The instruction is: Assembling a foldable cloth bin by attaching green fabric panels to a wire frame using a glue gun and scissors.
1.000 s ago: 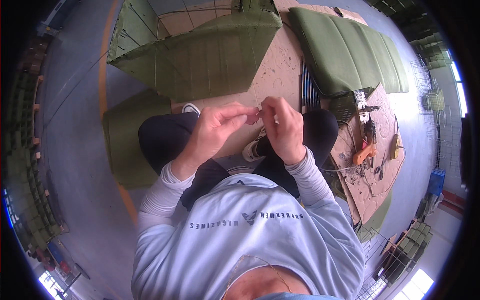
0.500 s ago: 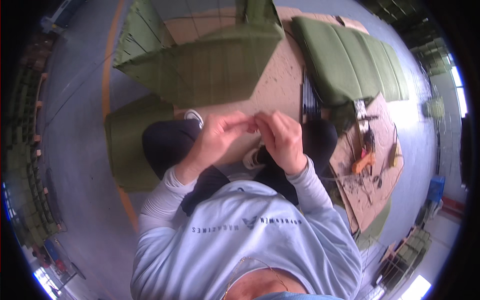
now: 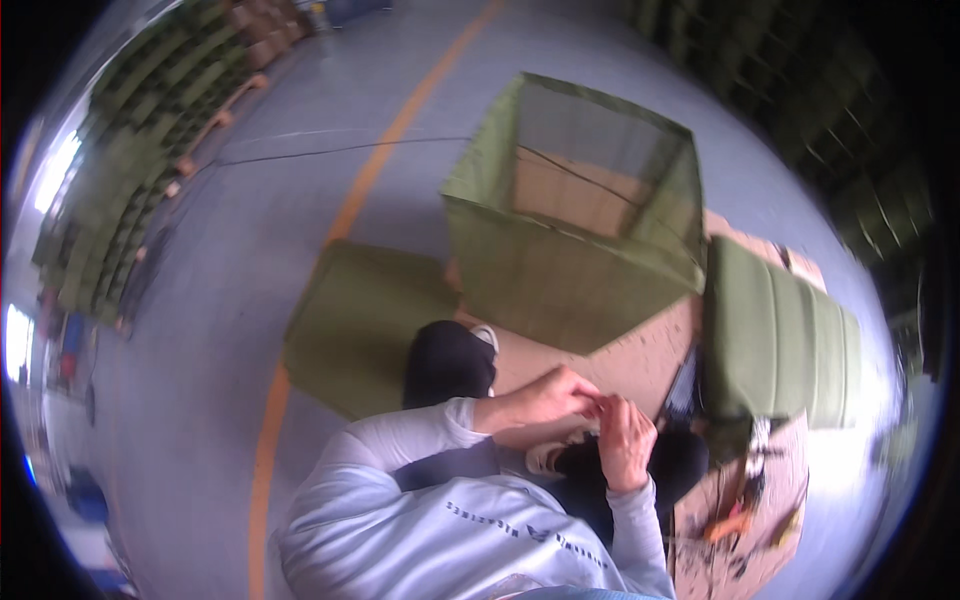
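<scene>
My left hand (image 3: 548, 396) and my right hand (image 3: 627, 440) meet in front of my body, above my knees. The fingers of both are pinched together and their tips touch. Whatever lies between them, if anything, is hidden or too small to make out. Beyond the hands stands a green fabric box (image 3: 570, 285), open at the top, with thin walls. A flat green panel (image 3: 375, 330) lies on the floor beside my left knee. To the right of the box rests a padded green cushion (image 3: 780, 340) with seams across it.
Brown cardboard (image 3: 640, 345) covers the floor under the box. Near my right knee, an orange-handled tool (image 3: 730, 525) lies on another cardboard sheet (image 3: 785, 470). An orange line (image 3: 360, 195) runs along the floor at left. Stacked green goods (image 3: 150, 140) stand on pallets beyond it.
The view has swung left, so the scene sits lower and further right. The green box now shows its open top. Both hands stay pinched together at the fingertips.
</scene>
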Available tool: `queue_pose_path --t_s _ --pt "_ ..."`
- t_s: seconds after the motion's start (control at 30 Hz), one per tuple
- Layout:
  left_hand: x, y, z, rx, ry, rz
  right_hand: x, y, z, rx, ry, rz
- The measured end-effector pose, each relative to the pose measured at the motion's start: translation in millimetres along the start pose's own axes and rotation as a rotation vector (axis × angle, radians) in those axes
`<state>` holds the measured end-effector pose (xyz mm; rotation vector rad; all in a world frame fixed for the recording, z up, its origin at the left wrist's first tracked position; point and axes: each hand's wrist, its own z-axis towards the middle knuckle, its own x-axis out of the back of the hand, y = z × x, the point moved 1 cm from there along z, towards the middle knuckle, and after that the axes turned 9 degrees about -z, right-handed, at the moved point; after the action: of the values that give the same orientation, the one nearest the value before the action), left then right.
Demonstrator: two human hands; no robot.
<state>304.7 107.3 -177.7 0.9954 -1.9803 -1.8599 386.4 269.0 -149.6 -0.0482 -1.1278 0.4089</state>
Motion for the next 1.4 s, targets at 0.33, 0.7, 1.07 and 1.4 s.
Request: queue_pose_path --t_s 0.33,0.7,1.07,1.4 --pt "44 48 -11 -0.262 0.018 0.294 -25 42 12 -0.207 -0.065 -0.047" --pt "305 122 0 -0.175 1.103 0.727 -22 228 228 -0.427 0.024 0.189" --pt "340 134 72 -0.402 0.827 1.645 -80 387 287 0.198 -0.087 -0.713" --pt "370 201 112 -0.315 0.411 1.124 20 201 170 -0.198 -0.154 -0.317"
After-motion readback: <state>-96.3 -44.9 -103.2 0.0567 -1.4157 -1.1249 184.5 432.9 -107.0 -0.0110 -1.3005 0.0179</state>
